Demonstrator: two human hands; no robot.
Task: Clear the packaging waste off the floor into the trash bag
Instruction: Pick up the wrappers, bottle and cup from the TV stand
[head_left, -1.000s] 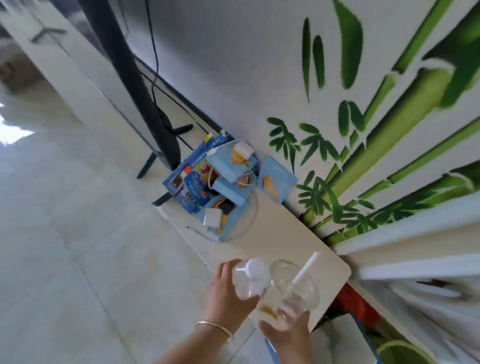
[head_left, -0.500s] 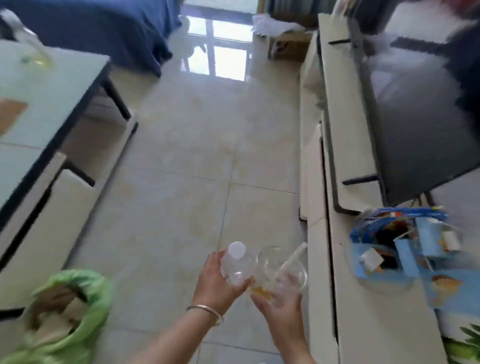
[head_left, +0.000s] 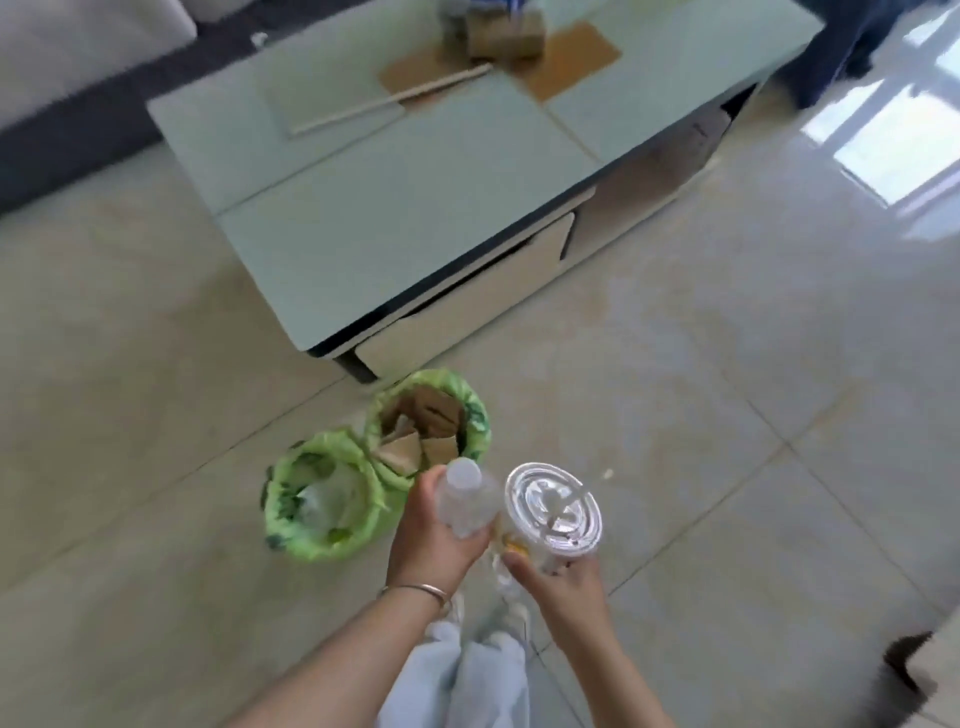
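A clear plastic bottle (head_left: 464, 503) and a lidded clear cup (head_left: 553, 510) with yellowish dregs are carried above the floor, left hand (head_left: 435, 540) fingers clamped on the bottle, right hand (head_left: 558, 578) fingers on the cup. Next, probably dropping both into the nearer green trash bag (head_left: 291, 530), beside the cardboard-filled one (head_left: 478, 415)

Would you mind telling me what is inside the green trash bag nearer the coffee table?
Brown cardboard pieces fill the green trash bag nearly to its rim. Whatever lies beneath them is covered.
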